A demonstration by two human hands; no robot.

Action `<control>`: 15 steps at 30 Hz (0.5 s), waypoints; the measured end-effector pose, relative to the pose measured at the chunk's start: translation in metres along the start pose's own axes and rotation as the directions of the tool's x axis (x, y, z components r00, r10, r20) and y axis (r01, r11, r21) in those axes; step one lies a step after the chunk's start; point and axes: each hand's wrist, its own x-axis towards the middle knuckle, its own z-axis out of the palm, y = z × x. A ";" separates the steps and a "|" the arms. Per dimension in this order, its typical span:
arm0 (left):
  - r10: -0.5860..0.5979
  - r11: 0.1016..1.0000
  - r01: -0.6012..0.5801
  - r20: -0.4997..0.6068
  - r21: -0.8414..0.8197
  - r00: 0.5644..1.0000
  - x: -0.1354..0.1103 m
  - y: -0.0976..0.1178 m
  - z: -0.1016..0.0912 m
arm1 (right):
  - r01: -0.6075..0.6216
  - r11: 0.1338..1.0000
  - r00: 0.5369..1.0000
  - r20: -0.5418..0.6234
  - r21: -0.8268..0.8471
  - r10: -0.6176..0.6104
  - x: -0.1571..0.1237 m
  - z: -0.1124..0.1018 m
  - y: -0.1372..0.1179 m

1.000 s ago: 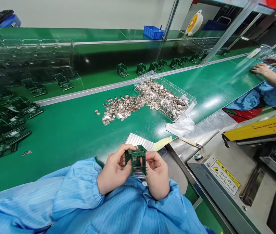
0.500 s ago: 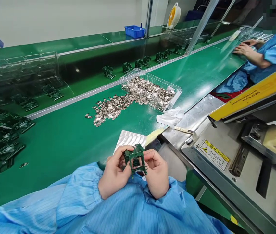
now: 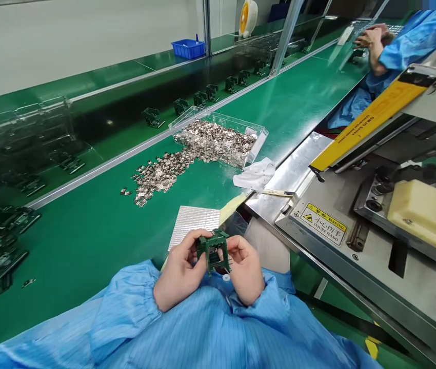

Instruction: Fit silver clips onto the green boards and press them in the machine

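A dark green plastic frame, open through its middle, is held up close in front of my body. My left hand is closed on its left side, thumb in front. On the other side, the fingers of my right hand pinch its right edge. Just behind the frame lies a white sheet with a fine grid of lines on the green bench. Further off, a loose heap of small silvery metal pieces spreads from a tipped clear plastic box full of the same pieces.
Dark green frames are piled at the left; several more stand along the far ledge. A white cloth and a cutter knife lie near the bench edge. A machine with a warning label stands right. Beyond it a co-worker's hands show.
My view has swung to the right, so the bench appears shifted left. Both hands keep hold of the green frame, which is turned slightly. The co-worker's hands have lifted.
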 end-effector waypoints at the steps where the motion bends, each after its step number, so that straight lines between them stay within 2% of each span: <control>1: -0.006 1.000 0.006 0.052 -0.010 0.999 0.005 0.002 -0.005 | -0.012 1.000 1.000 0.021 -0.011 0.013 0.003 -0.006 0.002; 2: -0.009 1.000 0.010 0.091 -0.018 0.996 0.011 0.003 -0.011 | -0.017 0.999 0.999 0.038 -0.036 0.018 0.008 -0.013 0.004; 4: -0.010 0.999 0.013 0.101 -0.036 0.995 0.027 0.002 -0.022 | -0.013 0.993 0.999 0.047 -0.120 0.019 0.018 -0.027 0.010; 7: 0.011 0.997 -0.012 -0.005 -0.073 1.000 0.055 -0.010 -0.029 | -0.017 0.970 0.997 0.069 -0.243 0.035 0.033 -0.037 0.019; 11: 0.078 0.990 -0.090 -0.112 -0.109 0.991 0.080 -0.027 -0.019 | 0.009 0.961 0.983 0.180 -0.277 0.043 0.042 -0.020 0.028; 15: 0.087 0.990 -0.096 -0.089 -0.099 0.992 0.082 -0.031 -0.012 | 0.057 0.958 0.980 0.201 -0.282 0.000 0.041 -0.004 0.038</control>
